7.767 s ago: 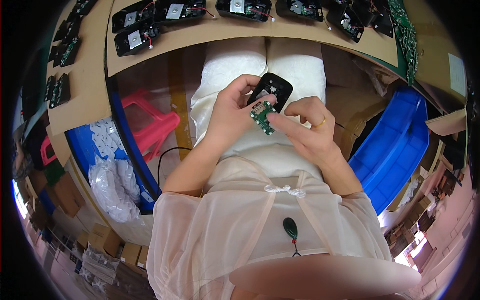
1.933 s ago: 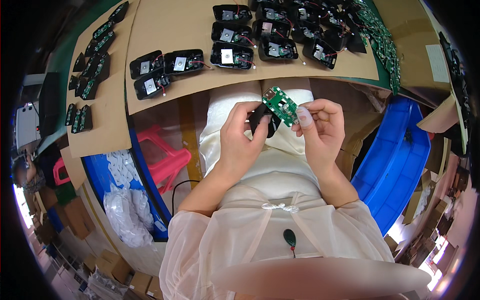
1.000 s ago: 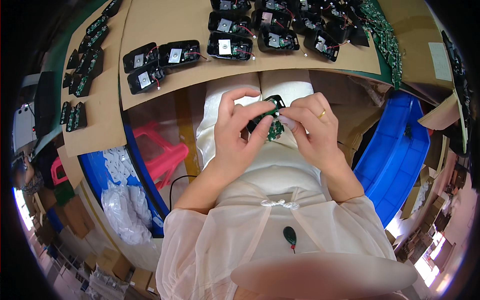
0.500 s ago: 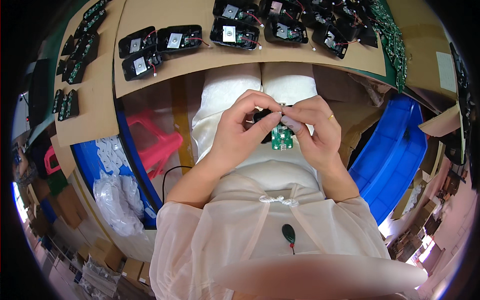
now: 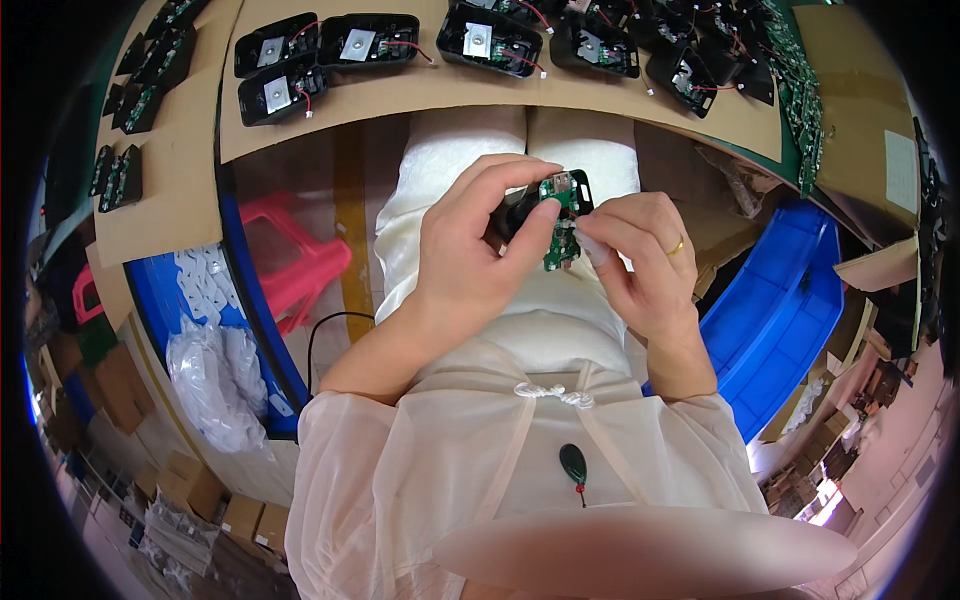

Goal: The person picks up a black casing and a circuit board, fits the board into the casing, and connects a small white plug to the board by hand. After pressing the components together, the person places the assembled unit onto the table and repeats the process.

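Observation:
Over my lap, my left hand point(image 5: 470, 225) grips a small black plastic housing point(image 5: 581, 186) together with a green circuit board point(image 5: 562, 250). The thumb presses on the board's face, and the fingers wrap behind the housing. The board is tilted and carries a metal connector at its top end. At the board's right edge my right hand point(image 5: 645, 245) is closed in a pinch, thumb and fingertips together. What lies between these fingertips is too small to make out. The right thumb's tip looks whitish, and a ring sits on one finger.
Several open black housings point(image 5: 370, 40) with red wires lie on the cardboard-covered table point(image 5: 400, 95). Green circuit boards point(image 5: 805, 120) are heaped at the far right. Blue bins point(image 5: 770, 320) stand on both sides, the left one holding a clear plastic bag point(image 5: 215, 385). A pink stool point(image 5: 300, 265) is under the table.
Both hands have parted a little, and the board has turned to a tilt, showing more of its face and the housing. My right fingers have moved from the top down to the right edge.

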Demonstrator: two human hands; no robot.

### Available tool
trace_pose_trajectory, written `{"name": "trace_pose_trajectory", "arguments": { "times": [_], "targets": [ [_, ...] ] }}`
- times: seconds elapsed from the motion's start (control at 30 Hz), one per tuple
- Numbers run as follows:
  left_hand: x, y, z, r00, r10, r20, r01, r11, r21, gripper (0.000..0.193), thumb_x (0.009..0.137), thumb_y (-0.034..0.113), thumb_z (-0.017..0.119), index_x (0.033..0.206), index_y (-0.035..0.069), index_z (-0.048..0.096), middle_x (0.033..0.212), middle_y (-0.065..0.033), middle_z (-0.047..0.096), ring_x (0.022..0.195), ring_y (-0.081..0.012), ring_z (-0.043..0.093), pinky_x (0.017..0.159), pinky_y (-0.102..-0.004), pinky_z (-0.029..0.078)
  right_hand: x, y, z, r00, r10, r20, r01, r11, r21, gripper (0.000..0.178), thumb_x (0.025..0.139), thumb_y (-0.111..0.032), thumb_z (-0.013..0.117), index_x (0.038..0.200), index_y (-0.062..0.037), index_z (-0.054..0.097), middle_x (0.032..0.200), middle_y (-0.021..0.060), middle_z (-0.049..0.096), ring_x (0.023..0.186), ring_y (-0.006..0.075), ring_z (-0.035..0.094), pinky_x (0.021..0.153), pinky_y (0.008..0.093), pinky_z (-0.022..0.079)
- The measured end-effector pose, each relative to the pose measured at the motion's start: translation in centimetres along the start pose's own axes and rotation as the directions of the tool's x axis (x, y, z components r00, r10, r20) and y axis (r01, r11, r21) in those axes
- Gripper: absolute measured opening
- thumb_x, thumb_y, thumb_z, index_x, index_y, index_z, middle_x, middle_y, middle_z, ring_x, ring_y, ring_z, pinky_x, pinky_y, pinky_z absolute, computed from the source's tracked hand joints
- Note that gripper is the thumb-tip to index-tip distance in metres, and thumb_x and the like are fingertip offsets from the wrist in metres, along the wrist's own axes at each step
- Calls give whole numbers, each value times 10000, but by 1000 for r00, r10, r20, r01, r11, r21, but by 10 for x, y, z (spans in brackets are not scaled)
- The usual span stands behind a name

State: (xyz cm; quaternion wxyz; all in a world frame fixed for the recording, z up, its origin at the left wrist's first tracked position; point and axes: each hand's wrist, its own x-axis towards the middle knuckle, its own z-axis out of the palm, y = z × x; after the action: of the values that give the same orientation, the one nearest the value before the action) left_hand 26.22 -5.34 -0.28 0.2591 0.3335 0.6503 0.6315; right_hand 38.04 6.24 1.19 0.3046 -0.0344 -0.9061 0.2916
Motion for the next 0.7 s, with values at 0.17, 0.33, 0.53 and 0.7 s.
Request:
{"name": "trace_pose_trajectory", "arguments": {
  "times": [0.17,0.33,0.53,0.7],
  "targets": [
    [0,4,-1,1000,-23,16,22,999,35,202,749,20,601,948,28,570,894,-52,563,593,-75,514,502,-194,413,0,0,-2,999,-3,48,3,1000,7,329,560,58,640,878,1,580,815,95,548,696,241,532,580,314,448],
    [1,6,-2,999,-33,18,33,999,37,201,746,18,602,944,28,569,891,-54,562,599,-82,519,504,-196,415,1,1,-2,998,-27,63,28,999,-19,361,532,53,633,886,10,577,822,100,543,694,245,528,579,313,449],
    [1,6,-3,999,-19,31,17,998,68,197,736,15,604,931,29,575,887,-66,570,640,-120,545,526,-210,437,3,3,-4,983,-98,154,108,993,-56,322,549,-14,591,868,25,568,822,106,534,679,242,522,562,306,453],
    [3,3,-3,998,44,41,-49,991,124,192,744,20,605,935,27,577,901,-65,573,667,-120,552,541,-212,443,2,8,-2,981,-125,149,135,989,-61,285,577,-53,582,851,22,570,812,106,528,667,241,518,544,302,448]
  ]
}}
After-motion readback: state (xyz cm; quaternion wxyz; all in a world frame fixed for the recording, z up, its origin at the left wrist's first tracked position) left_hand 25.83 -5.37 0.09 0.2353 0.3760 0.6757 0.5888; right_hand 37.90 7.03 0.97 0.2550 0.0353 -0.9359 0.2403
